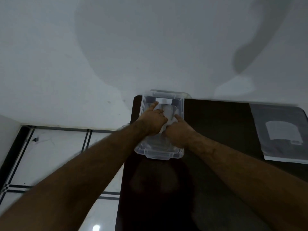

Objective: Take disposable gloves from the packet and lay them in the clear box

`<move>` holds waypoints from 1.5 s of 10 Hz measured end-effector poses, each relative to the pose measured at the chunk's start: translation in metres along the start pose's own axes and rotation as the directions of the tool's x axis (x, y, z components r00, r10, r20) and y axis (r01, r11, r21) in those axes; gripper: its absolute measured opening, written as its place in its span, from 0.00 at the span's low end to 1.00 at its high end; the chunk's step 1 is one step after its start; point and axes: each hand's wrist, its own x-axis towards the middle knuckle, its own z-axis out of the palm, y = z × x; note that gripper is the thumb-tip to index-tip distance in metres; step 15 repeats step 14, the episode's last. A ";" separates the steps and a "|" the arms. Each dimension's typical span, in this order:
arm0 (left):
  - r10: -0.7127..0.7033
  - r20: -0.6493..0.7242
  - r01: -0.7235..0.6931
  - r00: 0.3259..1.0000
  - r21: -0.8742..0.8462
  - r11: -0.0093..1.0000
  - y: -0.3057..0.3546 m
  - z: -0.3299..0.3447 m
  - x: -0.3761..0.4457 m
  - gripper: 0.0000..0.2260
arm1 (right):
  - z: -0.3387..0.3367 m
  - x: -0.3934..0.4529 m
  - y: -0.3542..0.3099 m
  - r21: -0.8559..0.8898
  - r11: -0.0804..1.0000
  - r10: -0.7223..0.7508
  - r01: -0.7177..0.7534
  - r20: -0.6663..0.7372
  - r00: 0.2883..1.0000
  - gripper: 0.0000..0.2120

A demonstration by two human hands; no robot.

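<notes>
Inside the clear rectangular plastic box (146, 152), at the far left corner of the dark glossy desk (216, 130), a thin whitish disposable glove (168, 112) lies flat between both hands. Left hand (154, 121): fingers (154, 105) extended, pressing on the glove. Right hand (180, 132): fingers curled, index tip touching the glove. The grey flat packet (281, 132) lies well apart, at the desk's right edge.
</notes>
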 end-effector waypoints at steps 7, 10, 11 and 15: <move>-0.044 0.219 0.028 0.975 0.074 0.997 -0.019 0.008 -0.030 0.12 | 0.007 0.037 0.007 -0.228 0.965 0.137 -0.127 0.028 0.990 0.21; 0.005 0.285 -0.051 0.959 0.153 0.987 -0.007 -0.005 -0.045 0.10 | 0.009 0.024 0.000 -0.218 0.976 0.028 -0.021 0.028 0.999 0.19; -0.012 0.308 -0.042 0.951 0.169 0.985 -0.002 -0.004 -0.052 0.11 | 0.015 0.024 -0.008 -0.173 0.984 -0.029 0.048 0.111 0.993 0.22; -0.075 0.145 0.052 0.987 0.152 0.987 0.013 -0.034 -0.073 0.13 | -0.007 -0.020 -0.005 -0.136 0.991 -0.013 0.000 -0.090 0.996 0.13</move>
